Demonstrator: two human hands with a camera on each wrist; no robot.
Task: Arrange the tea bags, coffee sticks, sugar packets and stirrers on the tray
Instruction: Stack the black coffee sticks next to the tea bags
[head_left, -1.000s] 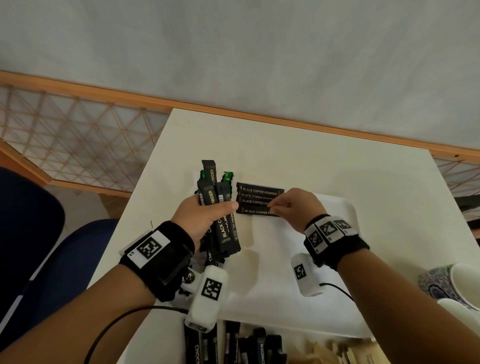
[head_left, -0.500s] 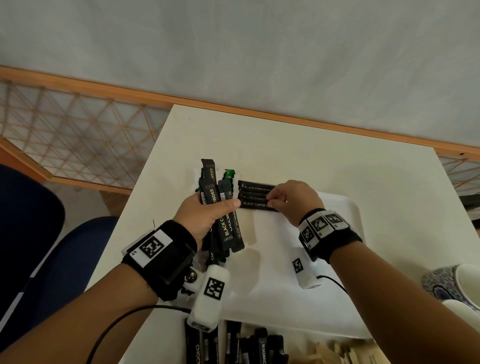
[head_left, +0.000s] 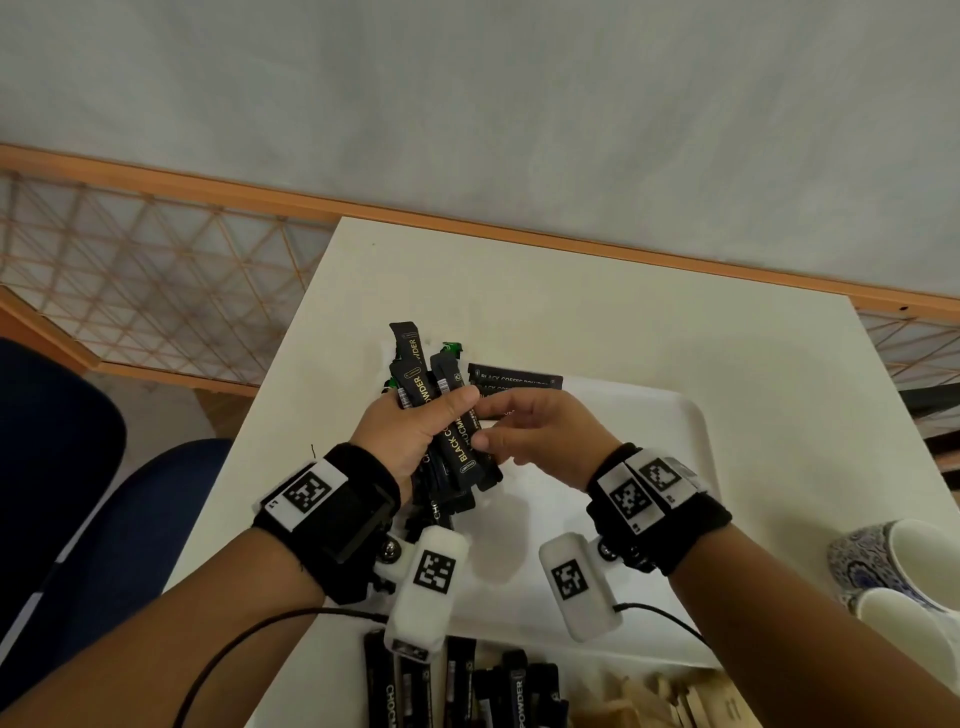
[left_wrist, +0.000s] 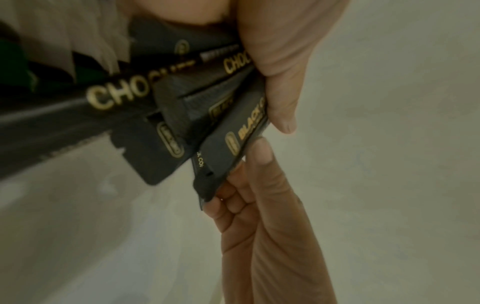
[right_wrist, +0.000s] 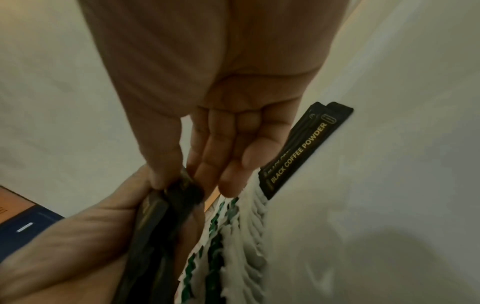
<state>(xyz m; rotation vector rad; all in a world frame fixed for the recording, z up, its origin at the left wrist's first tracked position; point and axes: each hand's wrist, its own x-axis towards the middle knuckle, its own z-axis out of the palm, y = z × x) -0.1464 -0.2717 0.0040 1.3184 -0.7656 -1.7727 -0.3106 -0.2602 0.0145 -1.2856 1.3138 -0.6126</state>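
Coffee sticks (head_left: 447, 415) fan loosely in the left hand (head_left: 410, 431) over the tray's (head_left: 675, 431) left edge. Right hand (head_left: 535, 441) pinches one stick; pulling could drag neighbours out onto the row already laid (head_left: 519, 376).

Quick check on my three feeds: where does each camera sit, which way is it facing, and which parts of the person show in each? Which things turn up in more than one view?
Head: on the head, looking forward and down at the table and white tray; both forearms, left hand, right hand.
Left wrist: along the left hand at its bundle of coffee sticks; left thumb, right-hand fingers.
Right wrist: along the right hand toward the bundle; its palm, fingers, the left hand.
Shared: the bundle in all three; the laid coffee sticks in head and right wrist.
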